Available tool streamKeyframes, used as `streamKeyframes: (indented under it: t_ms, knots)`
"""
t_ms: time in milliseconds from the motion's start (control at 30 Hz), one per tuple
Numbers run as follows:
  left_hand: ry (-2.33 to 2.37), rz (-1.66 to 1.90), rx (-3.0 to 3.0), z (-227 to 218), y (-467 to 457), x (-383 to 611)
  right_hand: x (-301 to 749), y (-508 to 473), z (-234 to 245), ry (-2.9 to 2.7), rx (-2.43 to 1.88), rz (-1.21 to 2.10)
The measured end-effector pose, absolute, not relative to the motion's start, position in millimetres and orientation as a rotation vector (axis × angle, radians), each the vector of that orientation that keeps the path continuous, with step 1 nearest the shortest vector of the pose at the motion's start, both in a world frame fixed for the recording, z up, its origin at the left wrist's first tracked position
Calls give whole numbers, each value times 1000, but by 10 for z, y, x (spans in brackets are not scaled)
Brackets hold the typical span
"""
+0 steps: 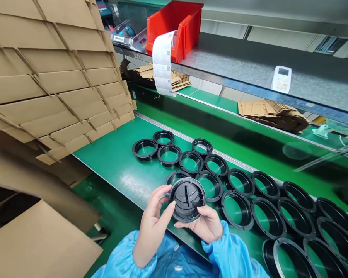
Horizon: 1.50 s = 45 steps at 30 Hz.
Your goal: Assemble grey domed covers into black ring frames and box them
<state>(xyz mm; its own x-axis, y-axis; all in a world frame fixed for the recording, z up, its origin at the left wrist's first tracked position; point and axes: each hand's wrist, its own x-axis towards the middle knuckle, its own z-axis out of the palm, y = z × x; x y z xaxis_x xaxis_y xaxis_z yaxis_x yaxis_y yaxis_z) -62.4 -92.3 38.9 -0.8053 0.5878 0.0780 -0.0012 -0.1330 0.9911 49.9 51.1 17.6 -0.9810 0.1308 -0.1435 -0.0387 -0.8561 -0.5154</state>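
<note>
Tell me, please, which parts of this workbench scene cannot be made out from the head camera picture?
- Underside of the black round part, head view: turned away, covered by the left hand and right hand.
- Print on the label strip: too small to read.
- Inside of the red bin: hidden by its walls.
- Black rings at lower right: cut off by the picture edge.

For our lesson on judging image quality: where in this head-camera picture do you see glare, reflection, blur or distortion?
Head view: overhead light glares off the glossy green conveyor belt and the grey metal shelf; the round black plastic disc held in both hands shows sheen yet stays sharp; the black plastic rings stretch toward the right edge; the far right background looks soft.
</note>
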Motion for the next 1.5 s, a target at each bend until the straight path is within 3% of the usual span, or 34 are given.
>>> streamKeyframes:
  t_ms: [667, 967, 1233, 1500]
  knots:
    - [1797, 1922, 707, 384, -797, -616, 586, 540, 236, -691, -159, 2891]
    - [1616, 1955, 717, 404, -807, -496, 674, 395, 72, -1434, -413, 2317]
    - [1577, 1999, 698, 320, -830, -460, 681, 355, 10, -1406, -496, 2279]
    - [1629, 1990, 745, 288, -863, -444, 657, 338, 111, -1195, -433, 2456]
